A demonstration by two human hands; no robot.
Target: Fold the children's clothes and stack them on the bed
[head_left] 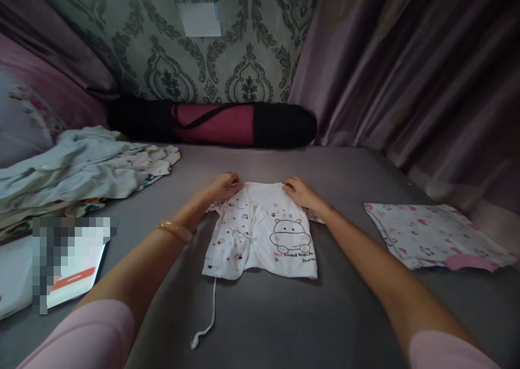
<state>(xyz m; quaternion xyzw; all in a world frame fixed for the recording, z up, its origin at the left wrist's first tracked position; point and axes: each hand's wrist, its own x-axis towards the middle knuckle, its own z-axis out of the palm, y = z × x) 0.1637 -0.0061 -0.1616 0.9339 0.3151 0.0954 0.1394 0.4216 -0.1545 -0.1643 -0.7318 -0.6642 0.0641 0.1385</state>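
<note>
Spread on the grey bedding lies a white baby shirt [260, 239], front side up, with a hippo print and lettering on one half and small scattered motifs on the other. It has tie strings at the chest, and one white cord [213, 309] trails from its lower left corner. My left hand [225, 186] has curled fingers at the shirt's left shoulder. At the opposite shoulder my right hand [301, 191] pinches the fabric near the neckline. My forearms partly cover the sleeves.
Folded white cloth with pink prints [434, 233] rests at the right. On the left are a heap of clothes [89, 157] and a tablet-like device [77, 282], partly blurred out. A black and pink long bag [219, 124] lies along the patterned wall, between curtains [385, 60].
</note>
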